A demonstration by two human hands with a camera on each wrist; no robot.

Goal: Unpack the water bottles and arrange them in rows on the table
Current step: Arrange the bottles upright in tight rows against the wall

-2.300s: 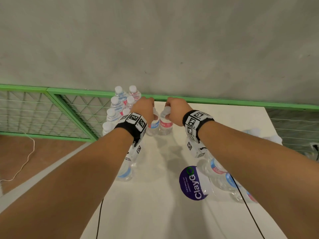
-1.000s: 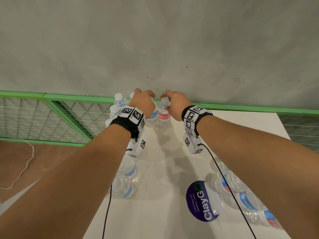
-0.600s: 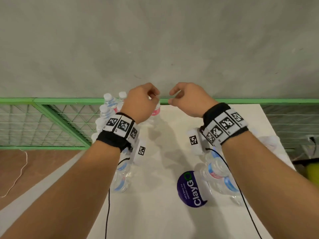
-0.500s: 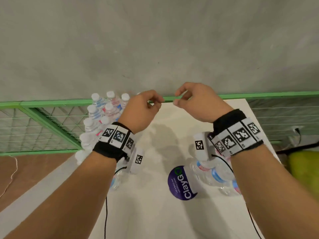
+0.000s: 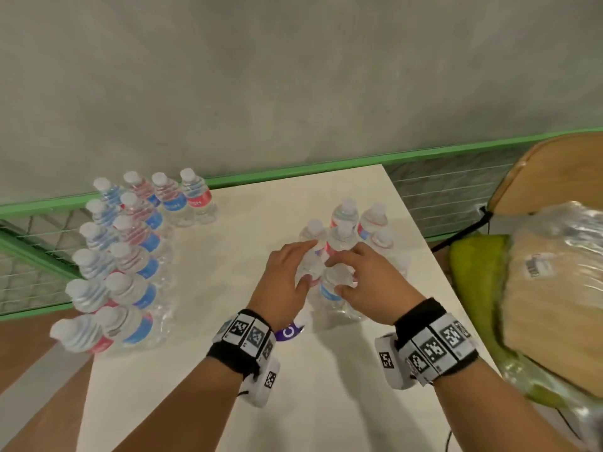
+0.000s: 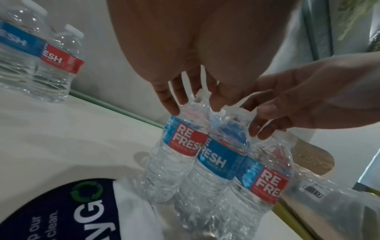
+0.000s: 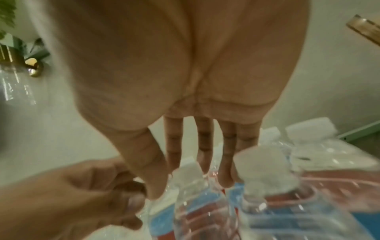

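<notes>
Both hands came first: the left hand and the right hand were reaching side by side into the cluster of unsorted bottles on the right half of the table. Each had its fingers spread and only loosely bent around a bottle's shoulder, touching the plastic without a firm grasp; the left wrist view showed fingertips resting on crinkled wrap at the necks.

Going down in size, the white table held the arranged block along its left edge: 2 long columns of upright bottles plus a short row of 4 at the far end, standing close together. The cluster under the hands was smaller, about 6 or 7 bottles, still crowded and partly covered by loose clear film. A round purple sticker lay just beside the left wrist. Off the table's right side sat a bundle in plastic on a green surface.

Risk, as I judge it: the bottles were thin-walled and packed tight, so pulling 1 free while film still clung to it could tip its neighbours, and a toppled bottle could roll off the near right edge.
</notes>
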